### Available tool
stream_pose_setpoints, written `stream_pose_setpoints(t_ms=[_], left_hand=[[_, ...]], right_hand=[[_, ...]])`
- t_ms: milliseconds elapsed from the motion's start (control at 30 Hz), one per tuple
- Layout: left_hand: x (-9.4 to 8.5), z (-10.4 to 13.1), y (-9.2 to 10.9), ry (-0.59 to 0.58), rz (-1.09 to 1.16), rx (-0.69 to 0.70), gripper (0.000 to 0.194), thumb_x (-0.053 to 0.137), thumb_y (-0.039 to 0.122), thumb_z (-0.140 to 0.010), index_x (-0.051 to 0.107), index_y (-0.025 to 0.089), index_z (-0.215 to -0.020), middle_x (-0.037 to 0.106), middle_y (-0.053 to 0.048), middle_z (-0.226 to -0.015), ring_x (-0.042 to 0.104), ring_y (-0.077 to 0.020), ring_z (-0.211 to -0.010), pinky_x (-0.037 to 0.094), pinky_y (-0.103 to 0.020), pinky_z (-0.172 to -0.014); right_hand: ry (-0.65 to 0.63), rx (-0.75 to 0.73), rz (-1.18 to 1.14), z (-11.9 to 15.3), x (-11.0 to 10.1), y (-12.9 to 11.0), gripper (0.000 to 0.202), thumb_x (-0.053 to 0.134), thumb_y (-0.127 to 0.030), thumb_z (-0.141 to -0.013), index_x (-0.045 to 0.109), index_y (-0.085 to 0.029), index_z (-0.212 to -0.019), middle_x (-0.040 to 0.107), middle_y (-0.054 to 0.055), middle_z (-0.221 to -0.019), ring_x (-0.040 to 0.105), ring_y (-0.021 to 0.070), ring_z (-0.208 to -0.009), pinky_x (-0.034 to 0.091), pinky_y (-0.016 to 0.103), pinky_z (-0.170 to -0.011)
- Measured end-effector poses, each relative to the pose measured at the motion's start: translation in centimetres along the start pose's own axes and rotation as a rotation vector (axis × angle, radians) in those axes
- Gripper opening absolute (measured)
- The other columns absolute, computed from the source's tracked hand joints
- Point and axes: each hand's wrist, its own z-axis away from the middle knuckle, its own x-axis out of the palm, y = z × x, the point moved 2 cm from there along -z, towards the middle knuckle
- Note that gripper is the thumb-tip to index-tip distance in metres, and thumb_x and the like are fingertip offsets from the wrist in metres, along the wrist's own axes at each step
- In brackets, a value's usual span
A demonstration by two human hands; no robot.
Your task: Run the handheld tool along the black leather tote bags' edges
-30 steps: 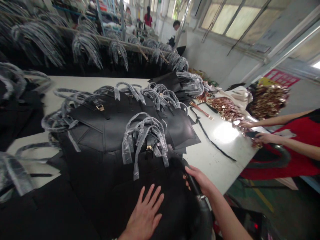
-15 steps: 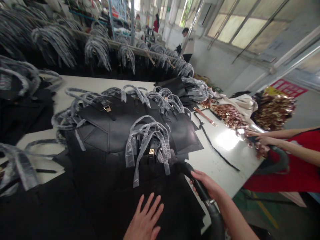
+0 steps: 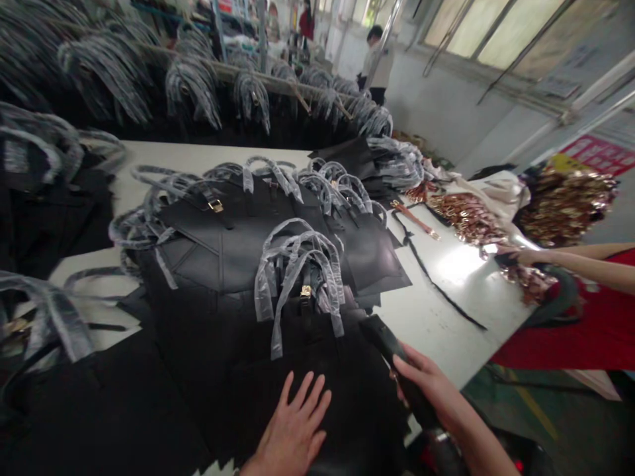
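Right grip [image 3: 430, 383] wrapped round the black nozzle [image 3: 384, 338]; left grip [image 3: 295, 426] open, fingers splayed over the black panel [image 3: 360, 390]! Plastic-wrapped handles [image 3: 316, 256] arch at the left's twelve o'clock; copper-coloured straps [image 3: 469, 215] heap up at the right's one o'clock, on the white surface [image 3: 439, 337].

One bare left hand [image 3: 295, 423], one bare right hand [image 3: 434, 387], one black tubular tool [image 3: 384, 336], one thin black strip [image 3: 433, 281], at least three other people [image 3: 595, 327], plastic-wrapped grey handles [image 3: 325, 262] beyond counting.
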Motion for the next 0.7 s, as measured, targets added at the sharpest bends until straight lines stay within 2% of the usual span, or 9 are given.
stream_pose_setpoints(t_ms=[67, 167, 267, 333, 400, 500, 600, 700], left_hand=[[0.0, 0.1, 0.0, -0.015, 0.02, 0.001, 0.068, 0.055, 0.025, -0.089, 0.031, 0.027, -0.152, 0.027, -0.006, -0.16, 0.023, -0.0303, -0.147, 0.0, -0.06, -0.119], [0.0, 0.1, 0.0, -0.013, 0.023, -0.004, 0.066, 0.053, 0.027, -0.092, 0.029, 0.027, -0.153, 0.026, -0.005, -0.161, 0.02, -0.0302, -0.147, -0.002, -0.06, -0.119], [-0.1, 0.2, 0.0, -0.009, 0.016, 0.006, 0.063, 0.05, 0.031, -0.095, 0.027, 0.027, -0.153, 0.023, -0.005, -0.161, 0.019, -0.029, -0.148, -0.004, -0.058, -0.119], [-0.1, 0.1, 0.0, -0.012, 0.007, 0.006, 0.062, 0.049, 0.032, -0.095, 0.027, 0.027, -0.153, 0.023, -0.005, -0.161, 0.02, -0.0294, -0.148, -0.004, -0.059, -0.118], [0.0, 0.1, 0.0, -0.018, 0.001, -0.001, 0.062, 0.049, 0.032, -0.095, 0.028, 0.027, -0.153, 0.023, -0.006, -0.161, 0.021, -0.0308, -0.147, -0.002, -0.061, -0.118], [0.1, 0.1, 0.0, -0.02, 0.012, 0.001, 0.06, 0.048, 0.036, -0.096, 0.029, 0.028, -0.153, 0.024, -0.007, -0.161, 0.022, -0.0316, -0.147, 0.0, -0.062, -0.118], [0.0, 0.1, 0.0, -0.018, 0.022, 0.013, 0.062, 0.048, 0.035, -0.096, 0.028, 0.027, -0.153, 0.024, -0.007, -0.161, 0.022, -0.0315, -0.147, 0.002, -0.062, -0.118], [-0.1, 0.1, -0.1, -0.015, 0.023, 0.011, 0.063, 0.049, 0.031, -0.095, 0.027, 0.026, -0.153, 0.023, -0.008, -0.161, 0.022, -0.0317, -0.147, 0.002, -0.062, -0.117]], right_hand=[[-0.044, 0.048, 0.032, 1.5, 1.1, 1.9, 0.068, 0.07, -0.049, -0.08, 0.048, -0.023, -0.139, 0.063, -0.002, -0.074, 0.059, 0.0104, -0.046, 0.045, 0.02, -0.041], [-0.102, 0.096, 0.037, 2.3, 3.2, 4.3, 0.079, 0.071, -0.052, -0.077, 0.043, -0.023, -0.145, 0.062, -0.003, -0.072, 0.058, 0.0103, -0.045, 0.043, 0.021, -0.04], [-0.151, 0.087, 0.005, 1.7, 5.3, 5.2, 0.08, 0.071, -0.052, -0.077, 0.042, -0.022, -0.146, 0.06, -0.004, -0.07, 0.056, 0.0099, -0.043, 0.042, 0.021, -0.039], [-0.122, 0.036, -0.025, 1.0, 6.2, 4.8, 0.082, 0.072, -0.052, -0.076, 0.043, -0.02, -0.145, 0.061, -0.004, -0.07, 0.055, 0.01, -0.044, 0.042, 0.021, -0.04], [-0.014, -0.053, -0.053, 0.4, 6.4, 4.0, 0.085, 0.072, -0.053, -0.076, 0.041, -0.018, -0.146, 0.061, -0.004, -0.07, 0.055, 0.0103, -0.047, 0.044, 0.022, -0.042], [0.137, -0.126, -0.076, 0.7, 5.5, 2.9, 0.087, 0.071, -0.054, -0.076, 0.038, -0.017, -0.148, 0.061, -0.004, -0.069, 0.055, 0.0106, -0.049, 0.046, 0.022, -0.045], [0.091, -0.054, -0.034, 1.8, 4.5, 3.2, 0.086, 0.072, -0.054, -0.075, 0.041, -0.018, -0.146, 0.062, -0.003, -0.071, 0.056, 0.0108, -0.049, 0.045, 0.022, -0.043], [-0.019, 0.016, -0.001, 2.3, 4.7, 4.4, 0.083, 0.072, -0.054, -0.074, 0.044, -0.02, -0.145, 0.062, -0.003, -0.07, 0.056, 0.0108, -0.046, 0.043, 0.022, -0.04]])
